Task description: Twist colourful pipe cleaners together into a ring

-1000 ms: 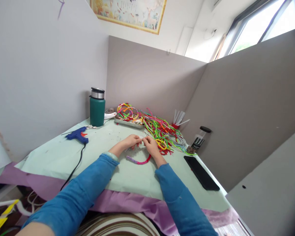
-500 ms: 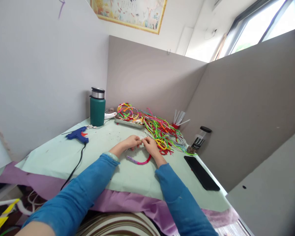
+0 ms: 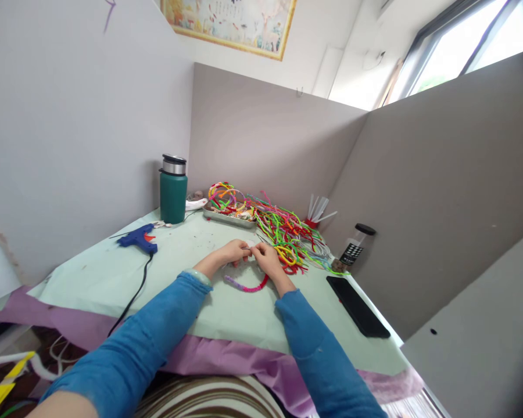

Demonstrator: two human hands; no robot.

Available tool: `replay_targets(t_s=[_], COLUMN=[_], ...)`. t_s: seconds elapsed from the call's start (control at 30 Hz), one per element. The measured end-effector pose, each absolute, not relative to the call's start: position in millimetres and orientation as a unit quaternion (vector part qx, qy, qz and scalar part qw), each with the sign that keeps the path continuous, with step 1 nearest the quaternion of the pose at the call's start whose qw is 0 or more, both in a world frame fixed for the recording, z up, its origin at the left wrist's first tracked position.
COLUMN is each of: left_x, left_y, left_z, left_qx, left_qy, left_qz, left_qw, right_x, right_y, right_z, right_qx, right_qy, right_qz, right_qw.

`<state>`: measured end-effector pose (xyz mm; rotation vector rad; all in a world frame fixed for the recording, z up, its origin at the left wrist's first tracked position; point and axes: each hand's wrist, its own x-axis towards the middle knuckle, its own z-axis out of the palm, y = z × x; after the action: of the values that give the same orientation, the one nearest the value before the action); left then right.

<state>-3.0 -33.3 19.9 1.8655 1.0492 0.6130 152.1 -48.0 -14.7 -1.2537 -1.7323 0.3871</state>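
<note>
My left hand and my right hand meet over the middle of the pale green table cover, fingers pinched together on a small pale piece between them; what it is I cannot make out. Just below the hands lies a curved headband wrapped in purple, pink and red pipe cleaner. A loose heap of coloured pipe cleaners lies right beside my right hand.
A blue glue gun with a black cord lies at the left. A green tumbler stands at the back by a metal tray of coloured hoops. A black phone lies at the right, near a jar and white sticks. Grey partitions enclose the table.
</note>
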Motion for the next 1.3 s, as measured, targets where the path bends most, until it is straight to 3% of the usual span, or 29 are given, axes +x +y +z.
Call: replay_targets(t_s=[0.17, 0.27, 0.4, 0.57, 0.67, 0.93, 1.3], left_x=[-5.4, -5.2, -2.6, -1.0, -1.5, -1.6, -1.2], left_y=[-32.2, -31.5, -26.2, -17.9, -18.3, -28.3, -22.4], left_z=[20.6, 19.4, 12.0, 5.5, 5.9, 12.0, 11.1], left_qx=[0.713, 0.724, 0.777, 0.852, 0.858, 0.865, 0.863], left_qy=[0.398, 0.402, 0.421, 0.427, 0.436, 0.42, 0.416], left_qz=[0.253, 0.247, 0.236, 0.253, 0.247, 0.263, 0.266], left_qw=[0.519, 0.503, 0.405, 0.165, 0.112, 0.079, 0.112], right_x=[152.4, 152.8, 153.6, 153.5, 152.8, 152.4, 152.9], right_y=[-48.1, -47.7, -46.3, -45.1, -45.9, -46.8, -46.5], right_z=[-14.0, -14.2, -15.8, -17.3, -16.3, -13.8, -15.1], right_qx=[-0.504, -0.501, -0.507, -0.508, -0.51, -0.522, -0.521], right_qy=[-0.704, -0.706, -0.708, -0.715, -0.716, -0.712, -0.713], right_qz=[0.162, 0.163, 0.15, 0.139, 0.139, 0.141, 0.138], right_qw=[0.474, 0.473, 0.467, 0.458, 0.456, 0.447, 0.449])
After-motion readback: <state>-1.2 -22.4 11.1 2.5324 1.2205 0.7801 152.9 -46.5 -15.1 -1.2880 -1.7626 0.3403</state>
